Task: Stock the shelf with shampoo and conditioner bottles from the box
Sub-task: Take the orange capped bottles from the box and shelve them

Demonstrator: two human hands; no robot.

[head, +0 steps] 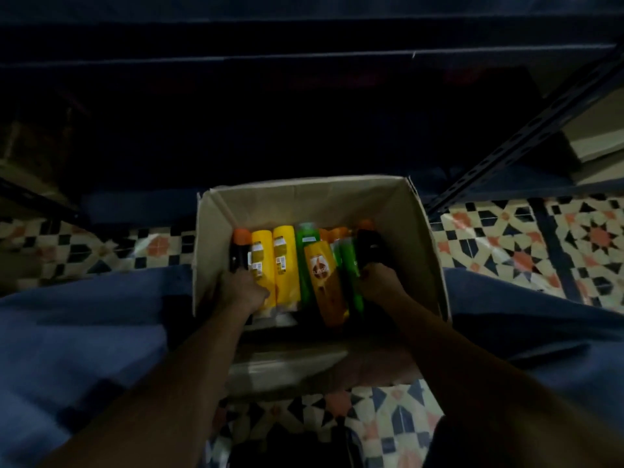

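Note:
An open cardboard box (415, 231) sits on the floor between my knees, holding several bottles lying side by side. My left hand (241, 288) reaches into its left side, fingers closed on a black bottle with an orange cap (240, 249), beside two yellow bottles (285, 261). My right hand (380, 282) grips a second black bottle with an orange cap (371, 248) at the right side. Green bottles (349, 265) and an orange-brown bottle (326, 278) lie in the middle. The shelf (304, 113) ahead is very dark; its contents cannot be made out.
Patterned tiles (540, 244) cover the floor around the box. A perforated metal shelf upright (526, 136) slants at the right, with cardboard boxes (594, 143) beyond it. My blue-clad knees (84, 332) flank the box.

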